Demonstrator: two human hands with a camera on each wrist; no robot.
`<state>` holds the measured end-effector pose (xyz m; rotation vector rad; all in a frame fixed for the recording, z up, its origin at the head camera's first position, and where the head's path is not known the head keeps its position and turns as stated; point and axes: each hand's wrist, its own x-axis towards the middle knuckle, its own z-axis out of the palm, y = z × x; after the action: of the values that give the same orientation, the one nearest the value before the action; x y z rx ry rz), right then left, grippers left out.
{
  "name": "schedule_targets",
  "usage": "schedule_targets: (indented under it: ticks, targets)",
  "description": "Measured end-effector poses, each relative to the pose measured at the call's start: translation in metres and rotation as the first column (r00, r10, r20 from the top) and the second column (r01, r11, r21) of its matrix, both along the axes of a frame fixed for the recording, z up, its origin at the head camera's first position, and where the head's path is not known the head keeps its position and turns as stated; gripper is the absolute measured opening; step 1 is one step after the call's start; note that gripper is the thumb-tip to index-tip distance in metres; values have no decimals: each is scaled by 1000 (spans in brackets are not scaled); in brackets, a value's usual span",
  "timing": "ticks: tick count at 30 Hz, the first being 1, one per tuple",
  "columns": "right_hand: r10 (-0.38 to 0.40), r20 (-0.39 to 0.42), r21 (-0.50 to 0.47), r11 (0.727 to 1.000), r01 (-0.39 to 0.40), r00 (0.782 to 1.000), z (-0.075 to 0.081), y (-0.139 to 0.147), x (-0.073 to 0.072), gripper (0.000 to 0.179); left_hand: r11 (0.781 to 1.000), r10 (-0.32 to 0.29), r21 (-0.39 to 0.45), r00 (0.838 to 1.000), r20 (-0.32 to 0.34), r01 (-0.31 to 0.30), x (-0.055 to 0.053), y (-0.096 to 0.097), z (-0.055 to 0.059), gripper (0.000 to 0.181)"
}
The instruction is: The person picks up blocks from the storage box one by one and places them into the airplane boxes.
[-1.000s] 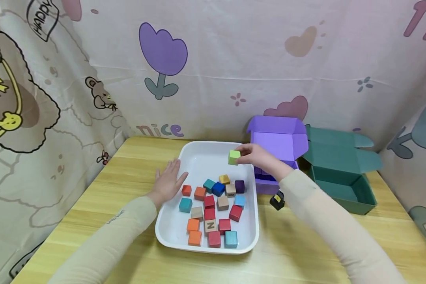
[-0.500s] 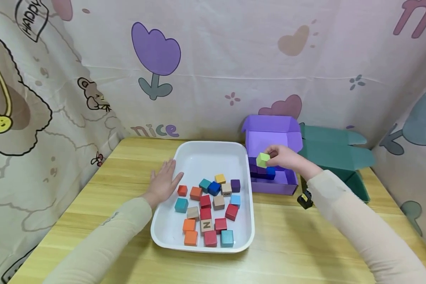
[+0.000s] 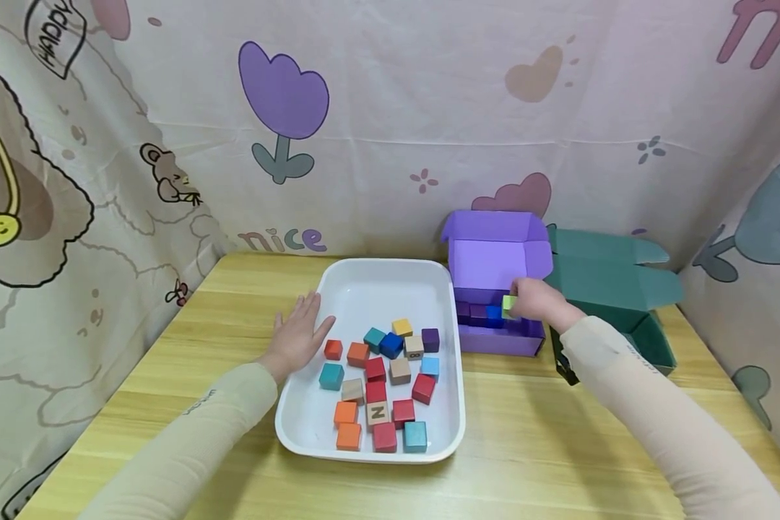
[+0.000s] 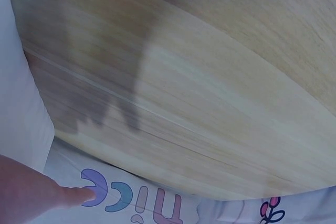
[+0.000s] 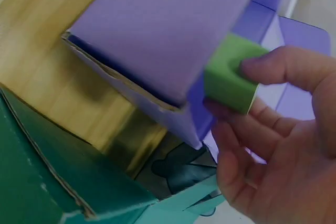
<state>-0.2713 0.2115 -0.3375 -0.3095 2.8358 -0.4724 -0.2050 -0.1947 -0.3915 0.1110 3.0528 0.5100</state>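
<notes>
My right hand pinches a light green cube between thumb and fingers, at the opening of the purple box. In the right wrist view the green cube sits beside the box wall, thumb on one face. Dark purple and blue cubes stand in a row inside the box, left of the green one. My left hand lies with straight fingers on the left rim of the white tray. Several coloured cubes, among them a red cube, lie in the tray.
A green box with its lid raised stands right of the purple one, partly behind my right sleeve. The purple lid leans back near the patterned cloth. Wooden tabletop extends around the tray.
My right hand has carried the green cube from over the tray rightward and down to the purple box. The left hand keeps its place on the tray rim.
</notes>
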Motion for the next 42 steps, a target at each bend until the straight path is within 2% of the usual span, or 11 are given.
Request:
schedule_targets:
  ticks: [6,13,18,25,28,31,37,42]
  targets:
    - [-33,-32,96,995,36,999,-7,0,-1,21,1000,-2,7,1000,2,2,1,1,1,70]
    - [4,-93,181,983,13,996,-15,-2,-4,26,1000,0,10,1000,-2,0,3,0,0,70]
    - [28,-148,243,970,9,989,-22,-4,-4,11,1000,-2,10,1000,-4,2,3,-1,-1,70]
    - [100,-213,392,920,-9,972,-29,-14,-1,18,1000,-3,11,1000,-7,3,2,-3,-2,71]
    - [121,-218,440,898,-13,968,-31,-17,0,19,1000,-3,12,1000,-10,3,1,-3,-4,71]
    - [127,-207,460,888,-18,970,-31,-19,0,19,1000,0,12,1000,-7,0,1,-3,-5,71]
    - [93,-179,410,912,-12,979,-22,-22,0,13,1000,2,9,1000,-1,-2,-1,-3,-3,71]
    - [59,-179,341,940,6,982,-2,-27,-1,7,1000,3,-1,1000,7,-3,-3,-3,-1,71]
